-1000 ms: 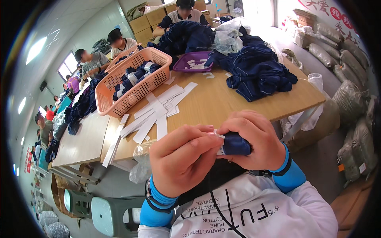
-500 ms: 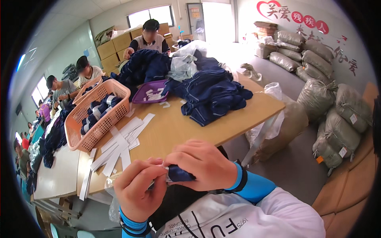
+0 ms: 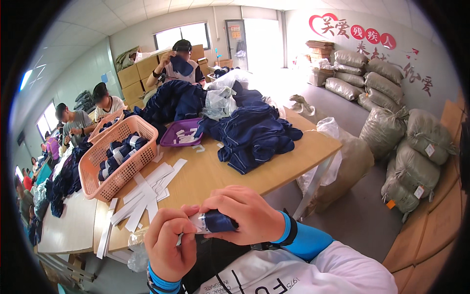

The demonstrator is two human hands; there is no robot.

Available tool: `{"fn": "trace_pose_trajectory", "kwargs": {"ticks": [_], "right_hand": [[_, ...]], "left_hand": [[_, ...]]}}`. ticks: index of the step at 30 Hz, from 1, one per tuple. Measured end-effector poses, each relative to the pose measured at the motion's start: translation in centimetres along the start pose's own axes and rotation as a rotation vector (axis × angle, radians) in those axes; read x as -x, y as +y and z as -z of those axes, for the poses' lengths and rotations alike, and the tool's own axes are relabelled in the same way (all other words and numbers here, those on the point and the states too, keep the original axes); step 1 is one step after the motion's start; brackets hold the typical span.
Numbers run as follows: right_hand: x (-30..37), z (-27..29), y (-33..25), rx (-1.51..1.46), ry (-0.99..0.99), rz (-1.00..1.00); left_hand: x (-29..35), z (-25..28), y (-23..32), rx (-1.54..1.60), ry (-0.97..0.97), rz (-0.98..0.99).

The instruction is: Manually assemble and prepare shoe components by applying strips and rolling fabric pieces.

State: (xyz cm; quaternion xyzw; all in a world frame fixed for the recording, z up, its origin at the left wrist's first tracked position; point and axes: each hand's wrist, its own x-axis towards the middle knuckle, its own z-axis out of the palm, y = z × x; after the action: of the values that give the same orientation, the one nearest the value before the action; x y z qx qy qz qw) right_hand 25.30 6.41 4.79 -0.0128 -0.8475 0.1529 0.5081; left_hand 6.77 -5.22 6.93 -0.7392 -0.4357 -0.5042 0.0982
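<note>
Close to my body, above the near table edge, I hold a rolled navy cloth (image 3: 221, 221) with a white paper band (image 3: 199, 223) around its left end. My right hand (image 3: 252, 214) is closed round the roll, fingers over the top. With thumb and bent fingers, my left hand (image 3: 171, 237) pinches the band at the roll's left end. Its fingertips partly hide the band's end. Beyond my hands, loose white paper strips (image 3: 147, 192) lie crossed on the wooden table (image 3: 215, 169).
A peach basket (image 3: 139, 160) holds several banded navy rolls. Past it sits a purple tray (image 3: 171, 144) with small white pieces. Navy garments (image 3: 259, 130) are heaped to its right. Co-workers sit across and along the table. Stuffed sacks (image 3: 406, 166) are stacked at right.
More of the white band and roll now shows between my hands. The view has shifted slightly. The co-worker opposite has lifted a piece of navy cloth.
</note>
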Motion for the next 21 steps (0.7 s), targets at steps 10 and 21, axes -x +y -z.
{"fn": "trace_pose_trajectory", "kwargs": {"ticks": [10,21], "right_hand": [[0.3,-0.2,-0.3,-0.063,0.033,-0.141],[1.4,-1.2,0.7,-0.161,0.142,-0.266]], "left_hand": [[-0.3,-0.4,-0.1,0.156,-0.080,0.053],[0.1,-0.8,-0.8,0.294,-0.016,0.064]]}}
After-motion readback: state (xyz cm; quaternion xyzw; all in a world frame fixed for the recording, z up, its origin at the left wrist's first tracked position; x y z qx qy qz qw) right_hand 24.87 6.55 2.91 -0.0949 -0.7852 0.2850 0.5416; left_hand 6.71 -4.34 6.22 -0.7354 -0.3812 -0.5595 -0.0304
